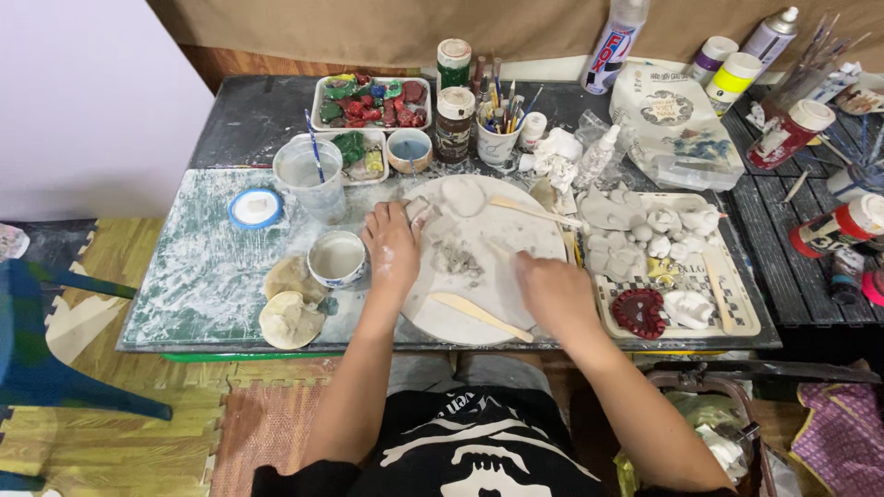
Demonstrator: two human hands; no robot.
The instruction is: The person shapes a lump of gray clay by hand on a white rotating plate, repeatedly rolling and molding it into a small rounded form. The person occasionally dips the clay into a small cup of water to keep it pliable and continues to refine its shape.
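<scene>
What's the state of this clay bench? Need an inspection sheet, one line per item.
Surface: dark table with a green mat smeared white.
Job's things: round white board carrying grey clay bits and a wooden tool.
Clutter: white cup, plastic cup of water, tray of painted pieces, brush cup, checked tray of clay shapes, paint bottles.
Hands: left hand on a clay lump at the board's edge; right hand resting on the board.
Cables: nothing seen.
Surroundings: foam floor tiles, blue chair.
</scene>
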